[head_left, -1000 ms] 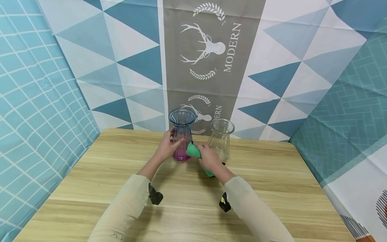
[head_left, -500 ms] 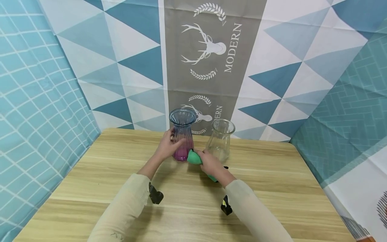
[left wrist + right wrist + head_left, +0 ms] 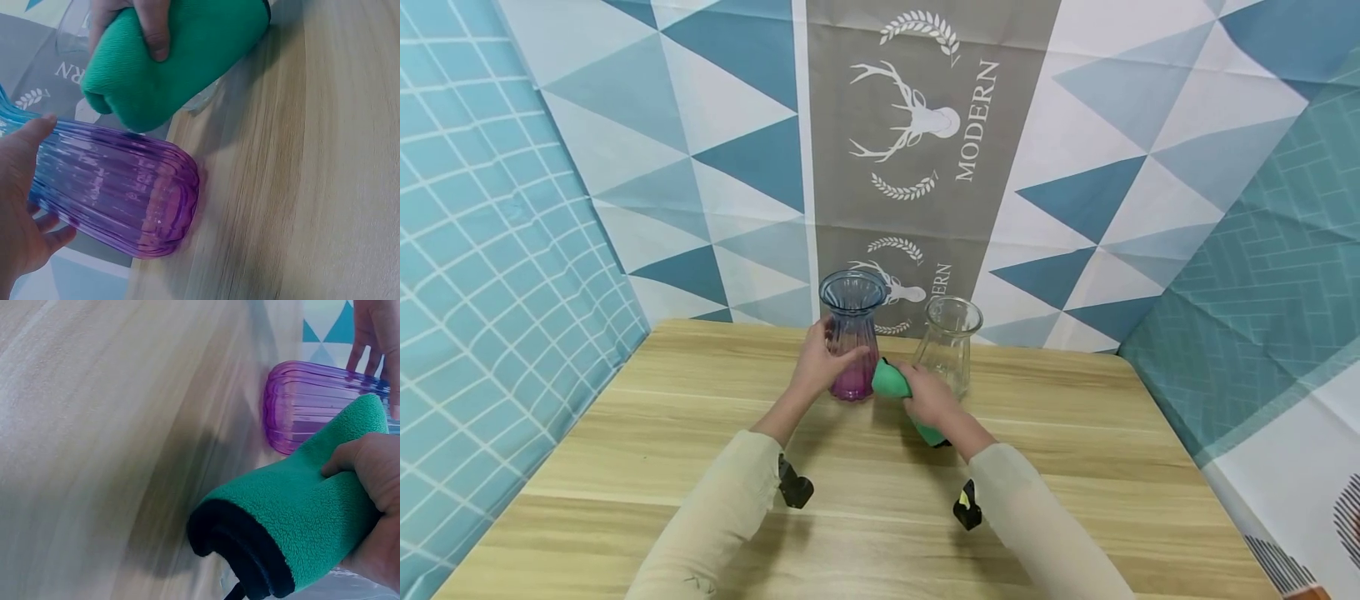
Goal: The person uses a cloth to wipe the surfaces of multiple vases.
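Note:
A ribbed glass vase [image 3: 852, 333], blue at the flared rim and fading to purple at the base, stands upright near the table's back edge. My left hand [image 3: 817, 360] grips its left side, thumb across the front and fingers behind, as the left wrist view also shows. My right hand [image 3: 931, 398] holds a folded green cloth [image 3: 294, 512] with dark edging; the thumb presses into its fold. One end of the cloth sits close beside the vase's lower right side. Behind the right hand stands a clear glass vase [image 3: 953, 343], its lower part partly hidden.
Wood-grain table [image 3: 850, 542] spreads out in front of both arms. A patterned backdrop [image 3: 917, 200] with deer heads and triangles rises right behind the vases. Blue tile-print sheeting [image 3: 490, 275] lines the left side, and teal sheeting [image 3: 1247, 292] the right.
The right hand with the green cloth dipped toward the table, then rose a little and shifted right, slightly away from the coloured vase. Both vases keep their places; the left hand stays on its vase.

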`<control>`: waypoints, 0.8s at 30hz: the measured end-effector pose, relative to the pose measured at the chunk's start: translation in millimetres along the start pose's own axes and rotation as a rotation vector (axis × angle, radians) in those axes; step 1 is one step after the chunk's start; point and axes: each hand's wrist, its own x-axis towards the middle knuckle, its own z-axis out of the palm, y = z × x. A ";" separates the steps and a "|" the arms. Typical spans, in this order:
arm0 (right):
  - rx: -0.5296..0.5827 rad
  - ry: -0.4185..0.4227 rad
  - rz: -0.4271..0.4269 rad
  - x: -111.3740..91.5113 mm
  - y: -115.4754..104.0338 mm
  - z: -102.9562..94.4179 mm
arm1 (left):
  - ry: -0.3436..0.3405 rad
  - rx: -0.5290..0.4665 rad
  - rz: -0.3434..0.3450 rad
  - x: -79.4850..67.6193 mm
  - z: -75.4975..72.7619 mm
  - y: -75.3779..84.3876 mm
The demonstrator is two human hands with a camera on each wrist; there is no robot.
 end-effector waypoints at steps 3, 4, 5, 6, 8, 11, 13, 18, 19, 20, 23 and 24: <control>0.009 0.024 -0.006 -0.6 -1.4 -4.2 | 0.014 0.010 0.011 -0.6 1.2 1.3; 0.011 0.031 -0.003 -0.5 -1.8 -5.5 | 0.017 0.013 0.015 -0.8 1.5 1.9; 0.014 0.036 0.001 -0.6 -2.0 -6.7 | 0.019 0.011 0.017 -0.8 1.8 2.4; 0.014 0.039 0.009 -0.2 -2.3 -7.9 | 0.018 0.007 0.020 -0.9 1.9 2.8; 0.022 0.045 0.021 0.7 -2.9 -10.1 | 0.020 0.001 0.015 -1.4 1.8 3.4; 0.039 0.073 0.022 2.2 -3.0 -13.8 | 0.014 0.005 0.000 -1.8 1.9 3.8; 0.062 0.104 0.012 3.3 -2.7 -16.7 | 0.011 0.010 -0.007 -1.6 2.3 3.7; 0.113 0.177 -0.021 5.1 -2.0 -23.8 | 0.006 0.030 -0.004 -2.1 2.5 3.4; 0.116 0.188 -0.025 5.4 -1.9 -24.9 | 0.004 0.031 -0.003 -2.4 2.2 3.5; 0.121 0.198 -0.029 5.6 -1.9 -25.9 | 0.002 0.033 -0.004 -2.8 2.0 3.7; 0.126 0.214 -0.023 6.3 -2.4 -28.0 | -0.006 0.020 0.004 -3.2 1.4 4.6; 0.127 0.216 -0.017 6.3 -2.7 -28.6 | -0.008 0.016 0.012 -3.2 1.2 4.7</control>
